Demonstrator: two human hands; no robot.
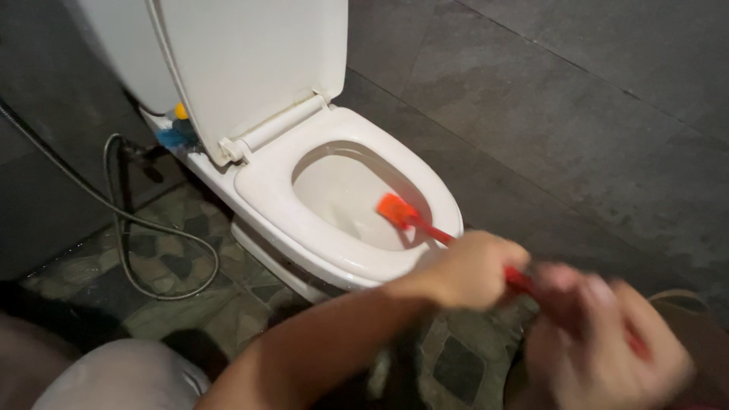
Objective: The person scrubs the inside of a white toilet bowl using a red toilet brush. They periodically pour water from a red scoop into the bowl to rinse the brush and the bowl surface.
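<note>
Left hand (463, 269) clenched around the red handle of a brush (410, 218), thumb side up, forearm running in from 7 o'clock across the lower frame. Right hand (604, 345) at 4 o'clock of the left, blurred by motion, fingers curled about the rear of the same handle; grip there looks closed on it, though the blur hides the fingertips. Handle slanting from the hands up toward 10 o'clock, over the front rim of the seat (304, 220), ending in an orange head that sits inside the bowl (342, 193), against the inner wall near the front right. Bowl white, water low at its bottom. Seat down, lid (250, 61) raised and leaning back toward 11 o'clock against the tank (121, 45). At the hinge side, around 9 o'clock of the bowl, a small yellow knob (181, 111) and a blue tuft (176, 138) tucked between tank and seat. Farther out at 8 o'clock, a grey hose (125, 228) looping down from a wall valve across a floor (182, 266) of patterned stone tiles. Dark grey slab walls (569, 99) filling the upper right. Pale-clothed knee (121, 380) at the lower left corner.
</note>
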